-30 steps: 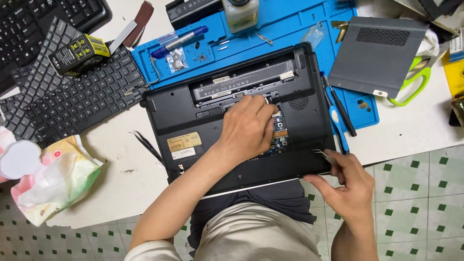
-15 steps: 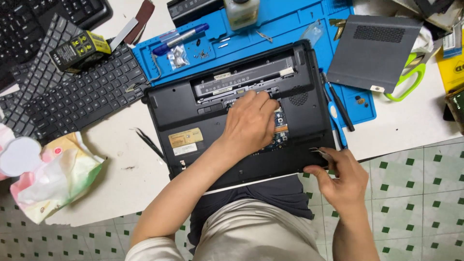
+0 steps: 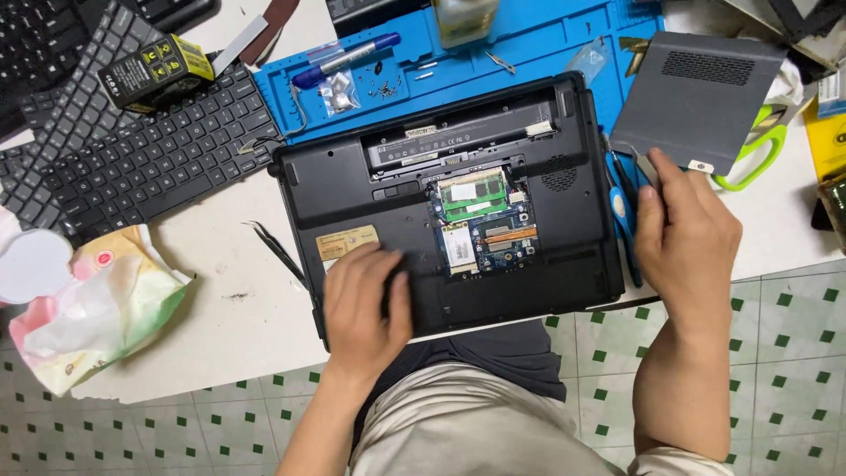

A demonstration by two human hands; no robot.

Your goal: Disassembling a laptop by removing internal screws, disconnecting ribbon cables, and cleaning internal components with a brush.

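Two hands worked an upturned black laptop (image 3: 449, 211) on the white table (image 3: 229, 326). Left hand (image 3: 366, 304) lay flat, fingers spread, on its near-left corner. Right hand (image 3: 687, 234), just off the right edge, pinched what looked like a small metal tool (image 3: 646, 166).

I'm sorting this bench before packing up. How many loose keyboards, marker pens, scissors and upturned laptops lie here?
Loose keyboards: 2, possibly more at the top-left edge
Blue marker pens: 1
Green-handled scissors: 1
Upturned laptops: 1, left hand on it
Total: 5
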